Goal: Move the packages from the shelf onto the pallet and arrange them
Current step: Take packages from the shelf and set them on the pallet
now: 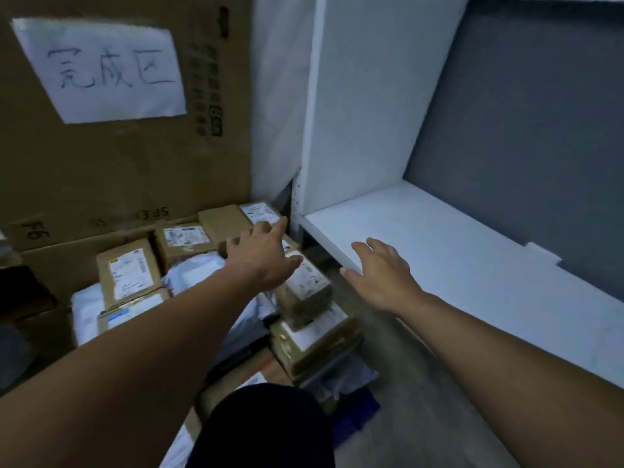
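Note:
Several brown cardboard packages with white labels and pale plastic mailers lie piled low on the left, among them a labelled box (128,273) and a far box (236,219). My left hand (261,256) reaches over the pile with fingers spread, above a small taped box (305,290); whether it touches anything I cannot tell. That small box sits on a flat taped parcel (314,342). My right hand (381,271) hovers, fingers relaxed and holding nothing, at the front edge of the white shelf board (456,251), which carries no packages. The pallet itself is hidden under the pile.
A tall cardboard sheet (135,163) with a handwritten paper sign (104,69) stands behind the pile. The shelf's white side panel (354,113) and grey back wall (523,130) close in the right. My dark-clothed knee (263,427) is at the bottom.

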